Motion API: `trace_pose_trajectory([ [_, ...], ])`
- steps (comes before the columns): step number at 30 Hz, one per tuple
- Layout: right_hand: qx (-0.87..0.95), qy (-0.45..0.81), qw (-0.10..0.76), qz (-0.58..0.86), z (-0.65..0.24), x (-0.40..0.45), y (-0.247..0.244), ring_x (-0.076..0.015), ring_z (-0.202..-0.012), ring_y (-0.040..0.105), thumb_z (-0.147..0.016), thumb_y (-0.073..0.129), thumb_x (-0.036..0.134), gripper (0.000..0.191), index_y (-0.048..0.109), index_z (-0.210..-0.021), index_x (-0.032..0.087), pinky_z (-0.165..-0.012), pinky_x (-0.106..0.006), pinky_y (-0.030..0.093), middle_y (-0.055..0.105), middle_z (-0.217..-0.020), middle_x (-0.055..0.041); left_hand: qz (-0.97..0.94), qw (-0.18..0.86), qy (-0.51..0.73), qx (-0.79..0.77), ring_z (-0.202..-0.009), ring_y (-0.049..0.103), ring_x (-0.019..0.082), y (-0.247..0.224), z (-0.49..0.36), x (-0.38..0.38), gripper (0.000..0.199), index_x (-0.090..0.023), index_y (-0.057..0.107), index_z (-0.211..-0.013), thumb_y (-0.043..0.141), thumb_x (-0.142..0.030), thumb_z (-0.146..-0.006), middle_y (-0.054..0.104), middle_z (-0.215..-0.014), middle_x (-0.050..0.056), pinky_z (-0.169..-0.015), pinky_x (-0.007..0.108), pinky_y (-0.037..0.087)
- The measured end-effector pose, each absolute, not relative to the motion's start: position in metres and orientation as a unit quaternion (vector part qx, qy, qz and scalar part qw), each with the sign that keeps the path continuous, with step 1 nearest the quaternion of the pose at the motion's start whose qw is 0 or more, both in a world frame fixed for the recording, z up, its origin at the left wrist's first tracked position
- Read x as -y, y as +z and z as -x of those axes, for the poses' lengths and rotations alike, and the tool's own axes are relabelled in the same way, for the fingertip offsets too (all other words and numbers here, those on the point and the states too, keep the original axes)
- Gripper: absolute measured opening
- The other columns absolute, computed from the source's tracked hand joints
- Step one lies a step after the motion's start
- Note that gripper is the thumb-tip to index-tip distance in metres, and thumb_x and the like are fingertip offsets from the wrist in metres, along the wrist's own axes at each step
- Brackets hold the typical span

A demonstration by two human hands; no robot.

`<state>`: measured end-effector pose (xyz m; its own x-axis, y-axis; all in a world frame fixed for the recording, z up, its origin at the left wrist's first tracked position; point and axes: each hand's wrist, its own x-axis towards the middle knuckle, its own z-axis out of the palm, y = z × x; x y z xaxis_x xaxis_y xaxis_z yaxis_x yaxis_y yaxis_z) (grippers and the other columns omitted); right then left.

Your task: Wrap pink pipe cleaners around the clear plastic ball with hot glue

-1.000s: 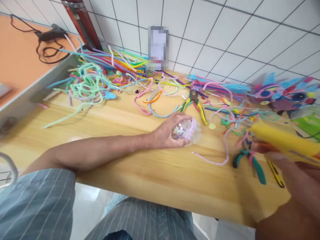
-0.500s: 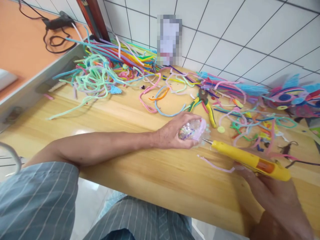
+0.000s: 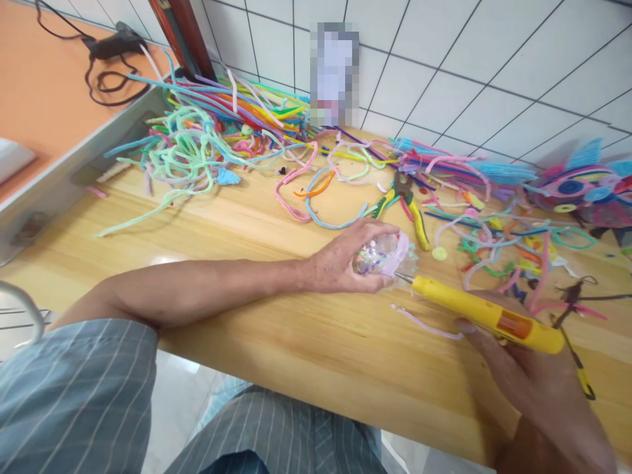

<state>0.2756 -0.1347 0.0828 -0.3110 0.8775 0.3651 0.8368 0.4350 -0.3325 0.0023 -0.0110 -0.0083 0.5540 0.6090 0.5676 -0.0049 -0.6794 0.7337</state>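
Near right: your right hand grasps a yellow plastic, metal-tipped tool | left of its tip: your left hand clasps a clear, rounded, lilac-banded piece, the tip touching or just beside the band | farther: yellow-and-green-handled metal pliers | far left: tangled pale-green fuzzy stems

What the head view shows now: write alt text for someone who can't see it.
A right hand aims a yellow metal-tipped tool, perhaps a glue gun, at the lilac band of a clear glittery object in the left hand. Pipe cleaners and pliers lie behind on a wooden table.
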Motion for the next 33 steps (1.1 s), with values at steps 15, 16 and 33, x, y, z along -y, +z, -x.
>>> trace_pose_trajectory([
  [15,0.786,0.055,0.262,0.557,-0.2767,0.1359,0.0803,-0.0213,-0.069,0.078,-0.099,0.063,0.043,0.015,0.071,-0.101,0.030,-0.058,-0.029,0.062,0.080,-0.087,0.0008,-0.812,0.337,0.443,-0.177,-0.136,0.062,0.033,-0.0098,-0.0027,0.0105,0.075,-0.022,0.048,-0.149,0.081,-0.041,-0.084,0.064,-0.144,0.017,-0.117,0.053,0.052],
  [16,0.789,0.051,0.262,0.553,-0.2769,0.1359,0.0799,-0.0209,-0.069,0.078,-0.099,0.063,0.042,0.014,0.071,-0.101,0.030,-0.058,-0.028,0.062,0.081,-0.088,0.0011,-0.812,0.336,0.444,-0.176,-0.136,0.062,0.033,-0.0102,-0.0028,0.0103,0.075,-0.022,0.048,-0.149,0.080,-0.041,-0.084,0.064,-0.144,0.017,-0.117,0.053,0.052],
  [33,0.811,0.008,0.240,0.533,-0.2790,0.1365,0.0774,-0.0189,-0.073,0.078,-0.105,0.058,0.041,0.014,0.067,-0.104,0.030,-0.062,-0.026,0.062,0.080,-0.090,0.0019,-0.809,0.342,0.448,-0.166,-0.136,0.062,0.034,-0.0098,-0.0022,0.0103,0.075,-0.022,0.048,-0.151,0.081,-0.039,-0.085,0.063,-0.143,0.017,-0.118,0.054,0.051],
])
